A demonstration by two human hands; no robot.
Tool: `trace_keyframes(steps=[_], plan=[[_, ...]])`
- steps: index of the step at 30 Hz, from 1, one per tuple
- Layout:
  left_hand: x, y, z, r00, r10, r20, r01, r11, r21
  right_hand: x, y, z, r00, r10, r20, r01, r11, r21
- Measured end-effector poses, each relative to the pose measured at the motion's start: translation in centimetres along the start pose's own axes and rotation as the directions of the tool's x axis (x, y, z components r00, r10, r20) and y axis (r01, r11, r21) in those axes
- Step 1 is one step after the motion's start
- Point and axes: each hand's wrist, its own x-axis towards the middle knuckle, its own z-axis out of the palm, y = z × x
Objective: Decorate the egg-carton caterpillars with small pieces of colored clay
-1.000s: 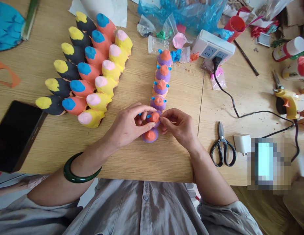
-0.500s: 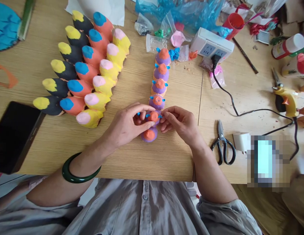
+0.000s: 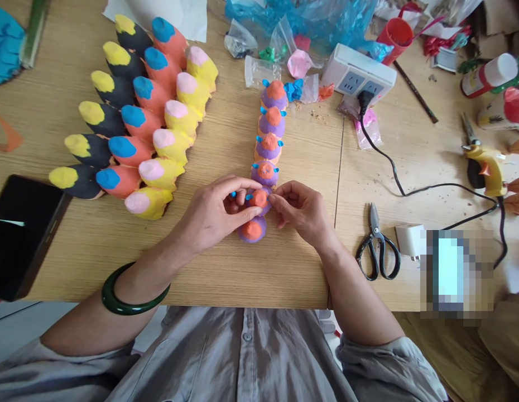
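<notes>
Little has shifted since before: the left hand (image 3: pixel 215 215) and right hand (image 3: pixel 299 212) still pinch the clay caterpillar (image 3: pixel 263 162) from both sides on the bench (image 3: pixel 284 268).

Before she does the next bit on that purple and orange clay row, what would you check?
1. Left hand steadies the second segment from the near end: ok.
2. Right hand fingers meet that segment's side: ok.
3. Blue nub under those fingers: cannot tell, hidden.
4. Nearest segment has blue nubs: not ok, none visible.
5. Scissors lie apart from the hands: ok.
</notes>
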Motion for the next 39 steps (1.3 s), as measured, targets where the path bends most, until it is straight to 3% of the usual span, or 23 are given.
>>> trace_keyframes(steps=[5, 12, 16, 22, 26, 32, 35, 39], plan=[[0.0, -0.3, 0.2, 0.999, 0.045, -0.029, -0.045, 0.999, 0.012, 0.0, -0.3, -0.3, 0.997, -0.030, -0.071, 0.030, 1.000, 0.000], [0.6, -1.5, 1.7, 0.981, 0.119, -0.151, -0.127, 0.991, -0.044, 0.4, 0.1, -0.7, 0.968, -0.137, -0.211, 0.124, 0.990, -0.072], [0.8, -1.8, 1.9, 0.982, 0.098, -0.159, -0.115, 0.988, -0.101, 1.0, 0.8, -1.0, 0.957, -0.149, -0.250, 0.138, 0.989, -0.062], [1.0, -0.9, 0.5, 0.973, -0.007, -0.230, -0.039, 0.980, -0.196, 1.3, 0.9, -1.1, 0.940, -0.175, -0.293, 0.172, 0.984, -0.036], [1.5, -1.0, 0.0, 0.949, -0.086, -0.304, -0.034, 0.929, -0.368, 1.5, 1.0, -1.2, 0.918, -0.235, -0.319, 0.230, 0.972, -0.054], [1.9, -1.2, 0.4, 0.955, -0.158, -0.252, -0.056, 0.736, -0.675, 1.6, 1.3, -1.2, 0.898, -0.271, -0.346, 0.270, 0.961, -0.054], [1.8, -0.9, 0.4, 0.955, -0.148, -0.256, -0.086, 0.689, -0.720, 1.6, 1.4, -1.2, 0.889, -0.285, -0.358, 0.280, 0.958, -0.067], [1.1, 0.5, -0.4, 0.958, -0.143, -0.248, -0.072, 0.718, -0.692, 1.4, 1.7, -1.1, 0.855, -0.327, -0.402, 0.313, 0.944, -0.101]])
